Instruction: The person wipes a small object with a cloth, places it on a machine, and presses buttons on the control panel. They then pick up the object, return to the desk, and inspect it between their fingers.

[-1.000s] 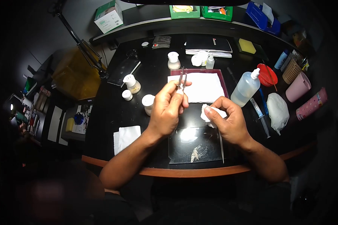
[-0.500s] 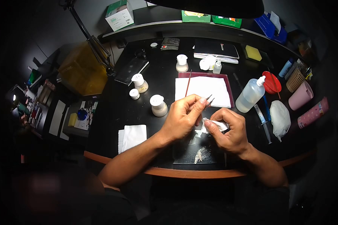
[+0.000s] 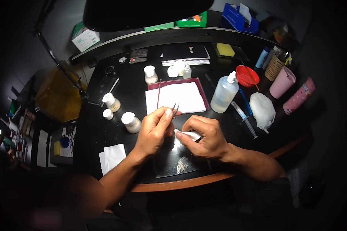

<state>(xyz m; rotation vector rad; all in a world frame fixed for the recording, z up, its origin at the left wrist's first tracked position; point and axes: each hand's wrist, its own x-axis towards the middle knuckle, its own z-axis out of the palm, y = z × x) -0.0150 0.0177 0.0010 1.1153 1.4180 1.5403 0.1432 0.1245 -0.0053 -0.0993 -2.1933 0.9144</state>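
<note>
My left hand [image 3: 155,130] is closed on a pair of dark tweezers [image 3: 175,109], whose two thin tips point up past the thumb, slightly apart. Whether anything sits between the tips is too small to tell. Close beside it on the right, my right hand [image 3: 206,138] grips a folded white tissue [image 3: 192,135] between thumb and fingers. Beneath both hands lies a glass slab [image 3: 167,169] with a smear of cream-coloured paste [image 3: 181,164]. Just beyond them, a white paper towel [image 3: 179,96] rests on a maroon tray [image 3: 200,86], with a thin brush [image 3: 159,93] across its left side.
White-capped jars [image 3: 131,123] stand on the left, near a folded cloth [image 3: 114,156]. To the right are a squeeze bottle [image 3: 224,94], a red bowl [image 3: 247,76], a syringe [image 3: 244,119] and a white bag [image 3: 263,111]. A lamp head [image 3: 146,13] hangs overhead.
The view has swung right, so the whole bench appears further left. The tweezer tips now point more upright. Both hands keep their hold on the tweezers and the tissue.
</note>
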